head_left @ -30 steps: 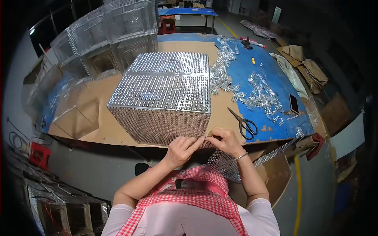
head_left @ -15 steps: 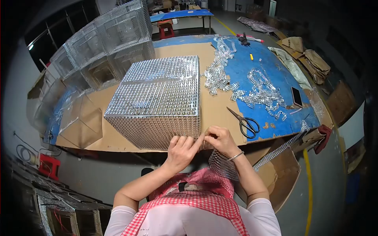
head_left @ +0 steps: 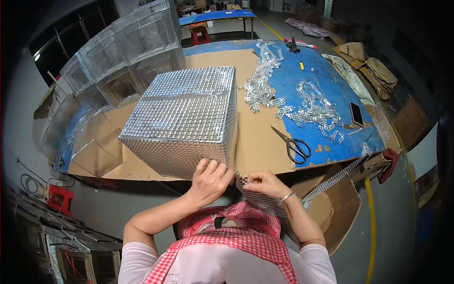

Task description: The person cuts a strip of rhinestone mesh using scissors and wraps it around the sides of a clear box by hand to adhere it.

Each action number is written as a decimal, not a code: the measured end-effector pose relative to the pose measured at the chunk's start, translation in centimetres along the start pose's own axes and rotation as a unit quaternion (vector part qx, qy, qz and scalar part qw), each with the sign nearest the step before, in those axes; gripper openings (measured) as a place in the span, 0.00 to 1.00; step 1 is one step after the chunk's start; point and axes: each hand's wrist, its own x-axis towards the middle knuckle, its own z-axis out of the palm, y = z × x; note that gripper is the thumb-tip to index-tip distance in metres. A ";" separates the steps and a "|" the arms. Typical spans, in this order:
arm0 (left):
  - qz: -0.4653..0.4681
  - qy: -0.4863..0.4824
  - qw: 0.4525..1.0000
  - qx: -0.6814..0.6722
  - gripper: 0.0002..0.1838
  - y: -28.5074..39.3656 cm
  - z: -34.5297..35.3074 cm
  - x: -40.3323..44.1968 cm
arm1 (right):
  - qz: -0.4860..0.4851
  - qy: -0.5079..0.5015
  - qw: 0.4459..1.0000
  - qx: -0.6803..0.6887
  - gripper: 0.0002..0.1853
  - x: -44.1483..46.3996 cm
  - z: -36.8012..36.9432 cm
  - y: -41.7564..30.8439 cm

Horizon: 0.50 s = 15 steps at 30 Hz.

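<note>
A large box (head_left: 182,118) covered in rows of silvery beads sits at the front edge of the cardboard-topped table, a flat band crossing its top. My left hand (head_left: 211,182) is closed, knuckles up, against the lower right of its front face; what the fingertips hold there is hidden. A little to the right, my right hand (head_left: 266,184) pinches the upper end of a wide strip of silver beads (head_left: 265,202). That strip hangs down over my lap. Black-handled scissors (head_left: 297,146) lie to the right of the box.
Bead trimmings (head_left: 314,111) are heaped on the blue tabletop, with a phone (head_left: 356,115) beyond. Clear box frames (head_left: 127,52) stand stacked at the back left. An open carton (head_left: 338,208) sits below the table's right edge, a bead strip trailing over it.
The box has shifted slightly left and turned, showing more of its right side. My hands, formerly together at its corner, have separated, the right one moving down and right with the bead strip.
</note>
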 end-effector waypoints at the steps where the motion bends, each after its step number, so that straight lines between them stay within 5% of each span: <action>1: -0.003 -0.009 1.000 -0.002 0.02 -0.2 -0.8 -0.5 | 0.031 0.002 0.999 -0.021 0.09 -0.8 0.3 0.5; 5: 0.000 -0.034 0.999 -0.008 0.06 -1.4 -3.9 -4.0 | -0.034 0.054 0.969 -0.237 0.10 -4.4 2.4 2.1; 10: -0.028 -0.054 0.998 0.019 0.09 -3.1 -7.6 -9.4 | 0.001 0.076 0.988 -0.133 0.07 -9.9 3.5 6.6; 13: -0.069 -0.041 0.997 0.014 0.10 -3.0 -8.1 -12.1 | -0.074 0.169 0.977 -0.109 0.05 -9.9 1.3 2.1; 15: -0.098 -0.028 0.995 0.006 0.11 -2.5 -7.7 -13.4 | -0.135 0.228 0.925 -0.272 0.08 -7.8 -0.7 -2.0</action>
